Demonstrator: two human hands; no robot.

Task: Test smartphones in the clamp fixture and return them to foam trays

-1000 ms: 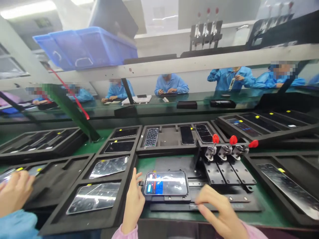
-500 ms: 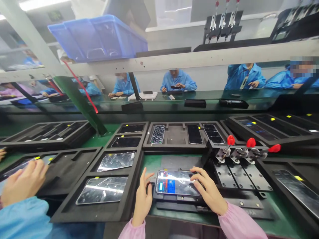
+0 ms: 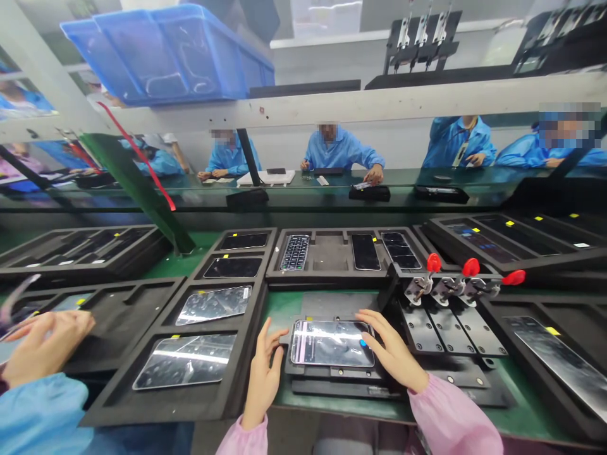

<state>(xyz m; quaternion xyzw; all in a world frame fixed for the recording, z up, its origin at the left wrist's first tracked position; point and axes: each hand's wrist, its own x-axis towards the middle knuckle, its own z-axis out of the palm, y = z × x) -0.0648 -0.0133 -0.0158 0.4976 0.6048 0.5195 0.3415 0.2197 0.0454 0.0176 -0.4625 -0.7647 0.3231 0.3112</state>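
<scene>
A: Taking the phone (image 3: 329,347) as the middle of the dial, what materials lie around you?

B: At twelve o'clock you have a matte, dark foam tray (image 3: 329,274) with square-cut pockets, one holding a panel of keypad-like tiles (image 3: 294,253). At nine o'clock runs a second foam tray (image 3: 247,347), carrying glossy, glassy slabs (image 3: 190,363). At two o'clock stand hard, shiny metal clamps (image 3: 442,291) with smooth red knobs (image 3: 471,266), above flat, bolted plates (image 3: 454,333). Between them you can see the green table (image 3: 283,305)

A: And how does the phone look to you?

B: It lies flat and lengthwise at your dial's centre, on a black fixture (image 3: 353,373): a thin slab with rounded corners and a pale rim. White glare streaks its slick, dark glass, and a blue dot (image 3: 363,343) shows near its three o'clock end. A yellow tag (image 3: 309,319) sits at its eleven o'clock edge

A: What about your hands?

B: Your left hand (image 3: 265,373) is at eight o'clock, thumb and fingers parted beside a small grey connector (image 3: 285,339); I can't tell whether you touch it. Your right hand (image 3: 391,347), at three o'clock, is spread wide over the phone's end, fingertips at the glass
</scene>
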